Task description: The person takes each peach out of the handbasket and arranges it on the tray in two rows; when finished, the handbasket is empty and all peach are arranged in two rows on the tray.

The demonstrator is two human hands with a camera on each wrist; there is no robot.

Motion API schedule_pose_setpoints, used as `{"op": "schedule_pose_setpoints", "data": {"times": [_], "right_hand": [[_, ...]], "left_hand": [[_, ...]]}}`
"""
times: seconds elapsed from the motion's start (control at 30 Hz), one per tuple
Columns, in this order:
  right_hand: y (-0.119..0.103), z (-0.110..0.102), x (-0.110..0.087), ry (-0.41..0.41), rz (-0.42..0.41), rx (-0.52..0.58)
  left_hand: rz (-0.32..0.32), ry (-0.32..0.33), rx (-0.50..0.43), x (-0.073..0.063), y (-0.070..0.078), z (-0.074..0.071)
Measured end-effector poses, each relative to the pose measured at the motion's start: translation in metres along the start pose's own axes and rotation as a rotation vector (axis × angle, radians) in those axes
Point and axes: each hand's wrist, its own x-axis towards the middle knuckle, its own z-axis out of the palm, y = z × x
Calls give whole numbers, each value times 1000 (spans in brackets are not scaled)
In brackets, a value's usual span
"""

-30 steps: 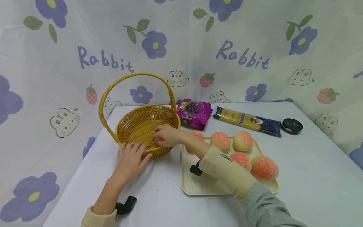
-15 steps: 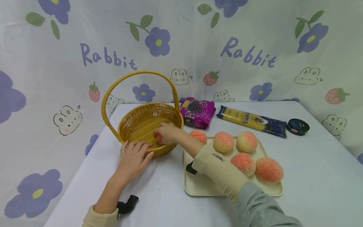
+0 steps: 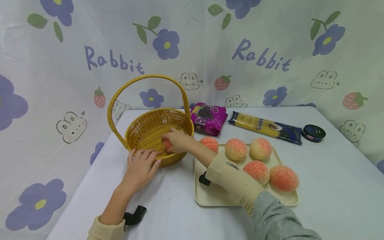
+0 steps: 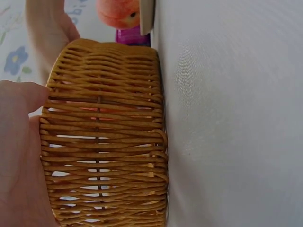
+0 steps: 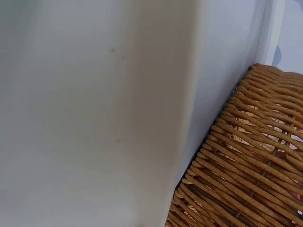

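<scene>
A yellow-brown wicker basket (image 3: 141,133) with a tall arched handle stands at the left of the table. My left hand (image 3: 141,168) holds its near rim, fingers over the edge and thumb (image 4: 35,94) against the outer weave. Inside, near the right wall, my right hand (image 3: 177,140) holds a peach (image 3: 167,144), mostly covered by the fingers. Several more pink-and-cream peaches (image 3: 236,149) lie on a cream tray (image 3: 216,199) under the right forearm. The basket's side (image 5: 246,161) also shows in the right wrist view, where the right hand is out of sight.
Behind the tray lie a purple package with a grape picture (image 3: 208,119) and a long yellow-and-blue packet (image 3: 265,127). A round black tin (image 3: 313,133) sits at their right. The printed cloth (image 3: 192,50) hangs along the table's back edge.
The head view has shifted slightly. My right hand has edged a little to the left within the basket with the peach still in its grip. My left hand stays on the rim.
</scene>
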Motion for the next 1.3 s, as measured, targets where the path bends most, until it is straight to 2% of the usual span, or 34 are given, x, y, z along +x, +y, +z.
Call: {"op": "schedule_pose_setpoints", "data": {"times": [0.2, 0.53, 0.9, 1.3], "right_hand": [[2, 0, -5, 80, 4, 35], [6, -13, -17, 145, -87, 119], [10, -31, -35, 202, -126, 216], [5, -44, -69, 277, -147, 248]], "left_hand": [[3, -3, -2, 2, -1, 0], [-4, -10, -15, 0, 0, 0], [-7, -10, -22, 0, -1, 0], [3, -1, -23, 0, -2, 1]]}}
